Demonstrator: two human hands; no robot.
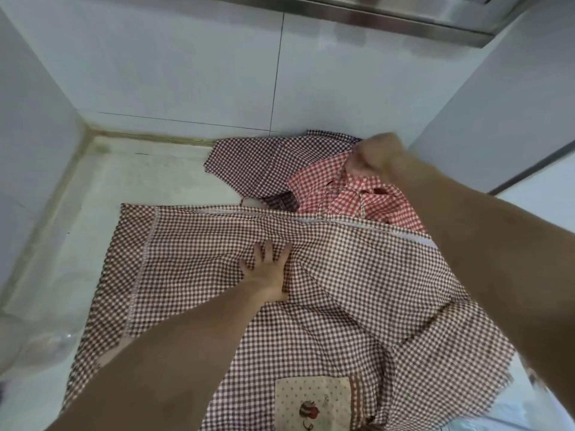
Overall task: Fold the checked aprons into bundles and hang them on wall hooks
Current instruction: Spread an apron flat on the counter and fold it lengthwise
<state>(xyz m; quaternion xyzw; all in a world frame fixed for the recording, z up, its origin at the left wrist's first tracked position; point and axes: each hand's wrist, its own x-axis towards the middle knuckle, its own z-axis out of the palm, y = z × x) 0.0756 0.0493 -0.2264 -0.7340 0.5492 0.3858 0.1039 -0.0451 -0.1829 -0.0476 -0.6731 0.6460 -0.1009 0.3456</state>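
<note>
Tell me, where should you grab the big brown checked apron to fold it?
Probably the stitched left edge of the brown checked apron. It lies flat and free on the counter, so fingers could pinch it coming from the left. The left hand presses flat on the middle, holding the cloth still. The right hand, blurred, is busy at the red checked apron.

Even, soft daylight; wide-angle bending at edges; right hand [375,157] motion-blurred.
</note>
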